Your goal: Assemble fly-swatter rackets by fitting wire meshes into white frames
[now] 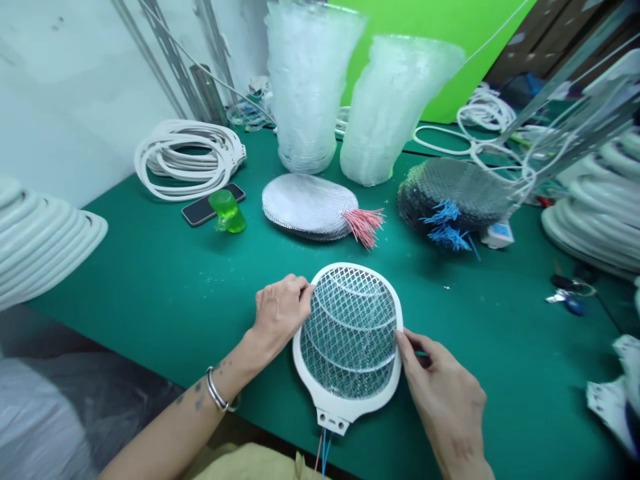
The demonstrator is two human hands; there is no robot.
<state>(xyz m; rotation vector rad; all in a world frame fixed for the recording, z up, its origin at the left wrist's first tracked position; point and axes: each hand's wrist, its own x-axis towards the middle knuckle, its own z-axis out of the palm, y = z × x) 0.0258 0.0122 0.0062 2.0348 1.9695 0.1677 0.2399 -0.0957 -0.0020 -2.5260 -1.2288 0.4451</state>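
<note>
1. Far left: a stack of white plastic racket rims (45, 237) sits on the green bench mat (125, 267), cut off by the view's edge. Grey plastic sheeting (45, 413) hangs below the bench, hard to make out.
2. Behind them: a bundle of white looped rims (187, 160). A black smartphone (213, 203) lies in front, partly covered by a green translucent block (229, 211).
3. Back centre: two tall stacks of clear plastic pieces (307, 87) (395, 110), tops cut off, exact shape hard to tell. In front lies a silver mesh stack (305, 207) with pink wires (365, 225).
4. Centre front: a white bug-zapper racket head (350, 340) with wire mesh lies flat on the mat, red and blue wires (323, 453) running off the neck, ends out of view.
5. Left hand (280, 313): fingers (295, 287) together, curled over the rim's left side, fingertips partly hidden. Metal bangle (216, 390) on the wrist.
6. Right hand (445, 393): fingers (407, 350) pinched on the rim's lower right; a small green item beside them is unclear.
7. Right: a dark mesh stack (453, 197) with blue wires (443, 227), keys (570, 293), more white rims (595, 213), partly cut off.
</note>
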